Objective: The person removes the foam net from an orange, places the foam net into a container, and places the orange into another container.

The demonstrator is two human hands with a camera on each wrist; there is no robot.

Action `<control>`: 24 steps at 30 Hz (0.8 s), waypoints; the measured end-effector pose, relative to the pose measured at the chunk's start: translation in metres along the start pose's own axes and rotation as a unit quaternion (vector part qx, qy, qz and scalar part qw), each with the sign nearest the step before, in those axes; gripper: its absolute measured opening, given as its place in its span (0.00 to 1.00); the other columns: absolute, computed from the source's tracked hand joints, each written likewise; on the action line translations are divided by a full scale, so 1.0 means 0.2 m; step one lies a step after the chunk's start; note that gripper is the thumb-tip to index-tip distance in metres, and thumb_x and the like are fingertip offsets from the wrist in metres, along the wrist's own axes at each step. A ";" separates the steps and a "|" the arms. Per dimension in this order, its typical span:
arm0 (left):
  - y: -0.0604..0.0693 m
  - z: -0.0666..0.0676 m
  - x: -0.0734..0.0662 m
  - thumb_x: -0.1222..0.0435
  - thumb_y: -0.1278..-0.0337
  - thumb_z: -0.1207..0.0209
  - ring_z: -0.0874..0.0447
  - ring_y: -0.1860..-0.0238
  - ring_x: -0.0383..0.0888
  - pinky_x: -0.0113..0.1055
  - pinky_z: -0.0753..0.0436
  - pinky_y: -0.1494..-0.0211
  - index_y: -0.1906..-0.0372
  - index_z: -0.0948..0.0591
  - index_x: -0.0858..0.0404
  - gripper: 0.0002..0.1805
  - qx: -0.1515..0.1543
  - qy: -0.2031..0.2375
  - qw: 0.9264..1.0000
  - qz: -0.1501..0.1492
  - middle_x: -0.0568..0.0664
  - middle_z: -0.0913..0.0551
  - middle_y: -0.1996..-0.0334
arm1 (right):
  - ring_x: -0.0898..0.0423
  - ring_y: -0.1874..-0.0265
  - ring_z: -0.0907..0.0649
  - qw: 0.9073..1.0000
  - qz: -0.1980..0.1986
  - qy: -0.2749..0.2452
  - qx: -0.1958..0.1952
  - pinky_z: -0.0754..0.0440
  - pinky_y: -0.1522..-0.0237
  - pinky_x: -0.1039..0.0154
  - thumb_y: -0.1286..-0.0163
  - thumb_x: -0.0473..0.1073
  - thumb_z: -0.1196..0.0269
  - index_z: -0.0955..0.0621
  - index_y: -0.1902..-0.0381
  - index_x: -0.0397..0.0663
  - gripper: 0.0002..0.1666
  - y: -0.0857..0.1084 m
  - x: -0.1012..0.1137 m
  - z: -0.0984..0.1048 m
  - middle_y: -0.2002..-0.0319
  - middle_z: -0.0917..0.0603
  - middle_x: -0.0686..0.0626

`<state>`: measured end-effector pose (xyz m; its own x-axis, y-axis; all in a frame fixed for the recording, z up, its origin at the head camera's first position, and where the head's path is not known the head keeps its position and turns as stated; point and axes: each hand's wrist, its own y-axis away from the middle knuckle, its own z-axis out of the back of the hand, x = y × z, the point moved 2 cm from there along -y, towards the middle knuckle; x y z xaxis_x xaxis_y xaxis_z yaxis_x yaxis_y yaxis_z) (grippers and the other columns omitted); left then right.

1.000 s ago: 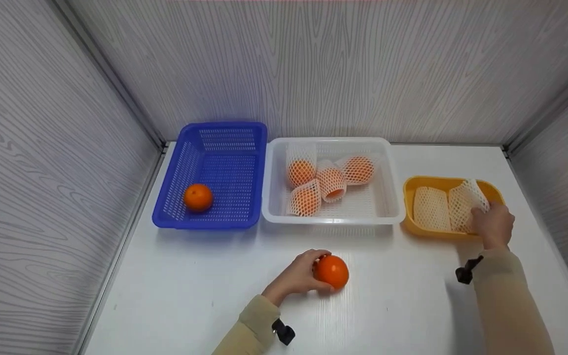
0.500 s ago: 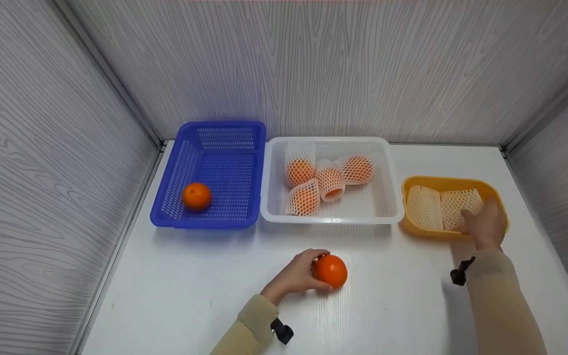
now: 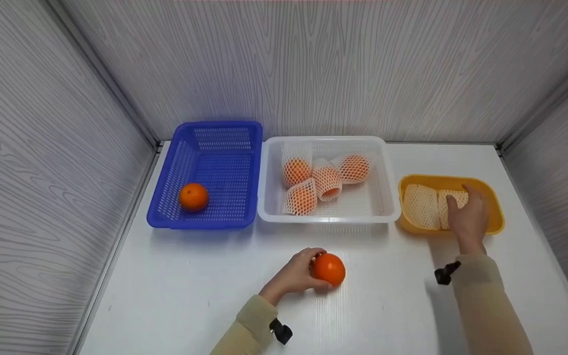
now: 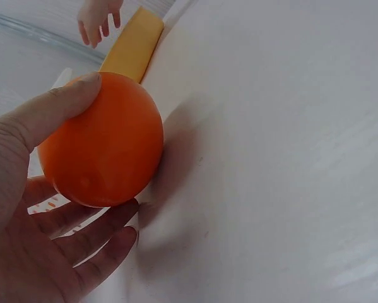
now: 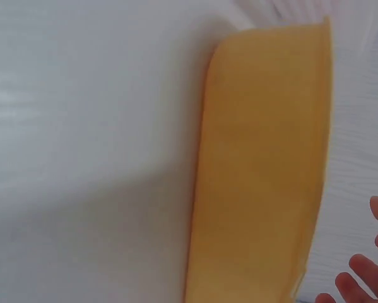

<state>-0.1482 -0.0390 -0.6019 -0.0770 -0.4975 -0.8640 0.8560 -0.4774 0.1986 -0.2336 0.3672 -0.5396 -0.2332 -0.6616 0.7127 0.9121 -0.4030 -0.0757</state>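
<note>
My left hand (image 3: pixel 294 277) holds an orange (image 3: pixel 329 270) on the white table, thumb on the near side. In the left wrist view the thumb presses the top of the orange (image 4: pixel 106 142), with fingers curled beneath it. My right hand (image 3: pixel 470 219), thumb and fingers spread apart, hovers over the yellow basket (image 3: pixel 495 217), above the right-hand of two white foam net sleeves (image 3: pixel 444 209); whether it touches that sleeve is unclear. The right wrist view has the fingers (image 5: pixel 359 278) at its lower right corner, beyond the yellow basket wall (image 5: pixel 258 164).
A blue basket (image 3: pixel 227 180) at the left contains one bare orange (image 3: pixel 194 197). Beside it, a white basket (image 3: pixel 331 219) holds several oranges in net sleeves (image 3: pixel 327 182). Wood-grained panels (image 3: pixel 313 74) enclose the table at the back and sides.
My right hand has let go of the raised net sleeve, which dropped flat into the yellow basket, then moved left with its fingers spreading. The left hand keeps its grip on the orange.
</note>
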 end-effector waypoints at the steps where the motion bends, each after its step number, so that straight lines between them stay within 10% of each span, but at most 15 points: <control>1: 0.00 0.00 0.00 0.55 0.62 0.22 0.26 0.47 0.44 0.49 0.26 0.42 0.37 0.27 0.55 0.41 -0.003 0.001 1.000 0.000 0.43 0.25 0.47 | 0.37 0.33 0.35 1.000 0.006 -0.010 -0.003 0.37 0.34 0.41 0.25 0.48 0.45 0.36 0.28 0.39 0.33 0.02 0.03 -0.01 0.31 0.34 0.35; 9: 0.00 0.00 0.01 0.53 0.63 0.22 0.25 0.47 0.44 0.49 0.25 0.42 0.38 0.28 0.55 0.42 -0.012 0.017 1.000 0.010 0.44 0.24 0.45 | 0.41 0.45 0.26 0.993 0.086 -0.067 -0.051 0.26 0.49 0.48 0.29 0.41 0.39 0.26 0.37 0.35 0.25 0.16 0.24 -0.10 0.42 0.24 0.36; 24: 0.07 0.09 -0.04 0.53 0.60 0.23 0.26 0.48 0.48 0.47 0.24 0.43 0.36 0.28 0.61 0.43 -0.069 -0.006 0.998 0.000 0.52 0.25 0.41 | 0.43 0.53 0.18 0.974 0.172 -0.146 0.011 0.25 0.63 0.75 0.31 0.40 0.36 0.22 0.41 0.36 0.23 0.44 0.46 -0.26 0.50 0.18 0.38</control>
<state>-0.1444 -0.0553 -0.5829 -0.0825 -0.5059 -0.8586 0.9178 -0.3743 0.1324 -0.1929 0.2374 -0.5172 0.1914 -0.5460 0.8156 0.9266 -0.1735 -0.3335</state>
